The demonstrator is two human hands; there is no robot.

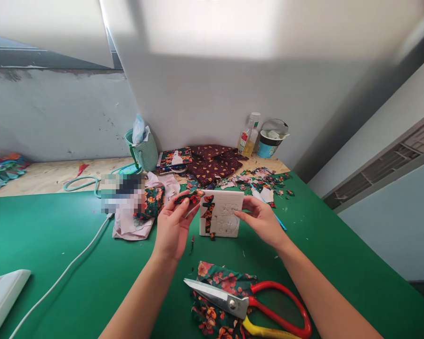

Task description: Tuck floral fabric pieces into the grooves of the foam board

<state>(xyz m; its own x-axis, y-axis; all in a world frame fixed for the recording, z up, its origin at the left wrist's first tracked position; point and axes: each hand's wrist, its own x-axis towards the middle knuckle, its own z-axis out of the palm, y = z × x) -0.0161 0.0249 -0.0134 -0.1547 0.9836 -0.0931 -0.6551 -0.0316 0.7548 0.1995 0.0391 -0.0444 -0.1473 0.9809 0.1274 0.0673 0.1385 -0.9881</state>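
The left hand (pixel 172 229) pinches a floral fabric strip (pixel 208 213) between thumb and fingers, against the left edge of a white board (pixel 224 214); the right hand (pixel 262 221) grips the board's right edge, holding it upright just above the green table (pixel 56 245); nearer the person, red-handled scissors (pixel 247 303) lie (blades closed) across a floral cloth (pixel 215 281); fabric scraps (pixel 265 181) lie scattered behind the board.
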